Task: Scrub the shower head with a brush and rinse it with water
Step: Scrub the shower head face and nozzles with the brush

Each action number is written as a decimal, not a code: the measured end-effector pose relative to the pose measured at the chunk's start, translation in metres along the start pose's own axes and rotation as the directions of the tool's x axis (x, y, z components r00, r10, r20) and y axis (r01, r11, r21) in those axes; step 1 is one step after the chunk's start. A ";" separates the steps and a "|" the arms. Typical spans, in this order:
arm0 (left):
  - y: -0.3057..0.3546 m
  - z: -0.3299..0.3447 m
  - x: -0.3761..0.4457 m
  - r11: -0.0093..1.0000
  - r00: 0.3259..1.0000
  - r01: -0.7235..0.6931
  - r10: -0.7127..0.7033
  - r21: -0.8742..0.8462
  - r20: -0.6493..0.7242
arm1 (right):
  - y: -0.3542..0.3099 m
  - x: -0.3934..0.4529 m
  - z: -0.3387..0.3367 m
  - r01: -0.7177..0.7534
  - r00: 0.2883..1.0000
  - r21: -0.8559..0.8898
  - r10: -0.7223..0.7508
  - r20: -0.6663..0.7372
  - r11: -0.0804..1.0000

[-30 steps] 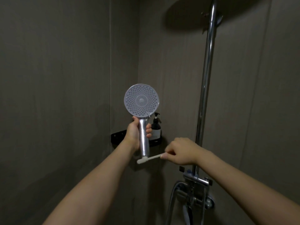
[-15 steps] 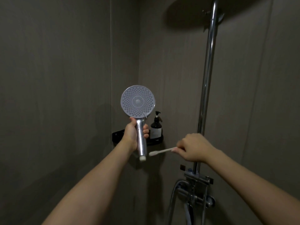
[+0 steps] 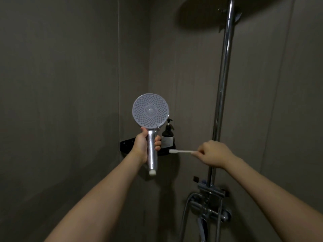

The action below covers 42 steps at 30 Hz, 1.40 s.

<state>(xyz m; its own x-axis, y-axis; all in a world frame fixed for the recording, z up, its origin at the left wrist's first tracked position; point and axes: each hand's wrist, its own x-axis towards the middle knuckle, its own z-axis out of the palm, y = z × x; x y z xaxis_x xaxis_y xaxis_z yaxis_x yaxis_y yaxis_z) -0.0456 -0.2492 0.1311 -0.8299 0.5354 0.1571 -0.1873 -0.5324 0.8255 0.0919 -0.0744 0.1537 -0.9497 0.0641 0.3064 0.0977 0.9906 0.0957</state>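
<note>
Shower head [image 3: 150, 110] upright in our left hand [image 3: 141, 144], which is wrapped around its chrome handle, spray face toward us. Our right hand [image 3: 214, 153] pinches a white brush [image 3: 181, 151], bristle end pointing left, apart from the head. Behind, we see a dark bottle [image 3: 167, 135] on a corner shelf [image 3: 126, 143].

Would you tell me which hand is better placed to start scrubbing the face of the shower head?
The right hand: it already grips the brush, bristles pointing toward the shower head. The left hand is busy holding the handle, keeping the nozzle face turned toward the camera.
</note>
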 end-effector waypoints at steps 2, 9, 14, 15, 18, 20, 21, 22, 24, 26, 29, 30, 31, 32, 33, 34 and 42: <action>0.000 -0.003 -0.001 1.000 1.000 -0.007 0.007 0.020 0.007 | 0.001 0.001 -0.001 -0.006 0.999 0.194 0.014 -0.039 0.981; -0.015 0.009 -0.001 0.999 0.999 0.018 -0.019 0.031 0.038 | -0.033 0.026 -0.013 -0.102 0.994 0.337 0.087 0.061 0.936; -0.017 0.007 0.002 0.999 0.998 0.031 -0.032 0.010 0.049 | -0.033 0.028 -0.021 -0.127 0.978 0.554 0.197 -0.068 0.822; -0.019 0.009 0.001 0.999 0.998 0.036 -0.037 0.012 0.056 | -0.032 0.031 -0.023 -0.142 0.952 0.581 0.272 -0.143 0.802; -0.021 0.010 0.000 0.999 0.998 0.040 -0.041 0.012 0.056 | -0.034 0.030 -0.018 -0.184 0.979 0.487 0.202 0.015 0.854; -0.020 0.009 0.000 0.999 0.997 0.047 -0.047 0.003 0.062 | -0.033 0.029 -0.016 -0.172 0.980 0.522 0.200 0.003 0.835; -0.019 0.010 0.000 0.999 0.996 0.050 -0.050 0.000 0.070 | -0.029 0.032 -0.018 -0.173 0.962 0.600 0.265 -0.069 0.781; -0.019 0.010 -0.001 0.999 0.996 0.054 -0.054 0.006 0.076 | -0.028 0.034 -0.022 -0.185 0.920 0.663 0.365 -0.143 0.725; -0.021 0.011 -0.001 0.998 0.994 0.063 -0.065 0.030 0.082 | -0.028 0.039 -0.029 -0.199 0.914 0.672 0.382 -0.135 0.713; -0.023 0.012 -0.002 0.996 0.993 0.075 -0.080 0.057 0.087 | -0.038 0.038 -0.030 -0.210 0.961 0.604 0.274 -0.015 0.769; -0.023 0.012 -0.004 0.991 0.989 0.096 -0.105 0.089 0.101 | -0.043 0.044 -0.040 -0.158 0.942 0.596 0.302 -0.149 0.787; -0.022 0.013 -0.005 0.990 0.988 0.100 -0.111 0.101 0.107 | -0.042 0.047 -0.043 -0.162 0.914 0.620 0.354 -0.199 0.768; -0.022 0.015 -0.006 0.988 0.986 0.103 -0.116 0.112 0.117 | -0.042 0.049 -0.045 -0.165 0.915 0.626 0.356 -0.191 0.762; -0.022 0.016 -0.007 0.988 0.985 0.106 -0.121 0.115 0.126 | -0.043 0.051 -0.046 -0.169 0.941 0.623 0.313 -0.128 0.764; -0.022 0.016 -0.008 0.987 0.984 0.108 -0.122 0.116 0.127 | -0.044 0.051 -0.044 -0.162 0.967 0.595 0.246 -0.062 0.788; -0.022 0.016 -0.008 0.987 0.985 0.108 -0.122 0.118 0.120 | -0.046 0.051 -0.042 -0.150 0.973 0.558 0.223 -0.065 0.816; -0.019 0.018 -0.011 0.984 0.981 0.113 -0.133 0.140 0.141 | -0.046 0.044 -0.037 -0.097 0.984 0.401 0.148 -0.097 0.911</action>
<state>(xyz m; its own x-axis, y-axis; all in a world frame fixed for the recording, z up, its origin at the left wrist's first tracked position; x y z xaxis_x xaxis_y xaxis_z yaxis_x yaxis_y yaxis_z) -0.0232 -0.2332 0.1229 -0.7150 0.6886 0.1210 -0.2041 -0.3711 0.9059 0.0564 -0.1211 0.1981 -0.8916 0.1978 0.4073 0.0620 0.9444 -0.3228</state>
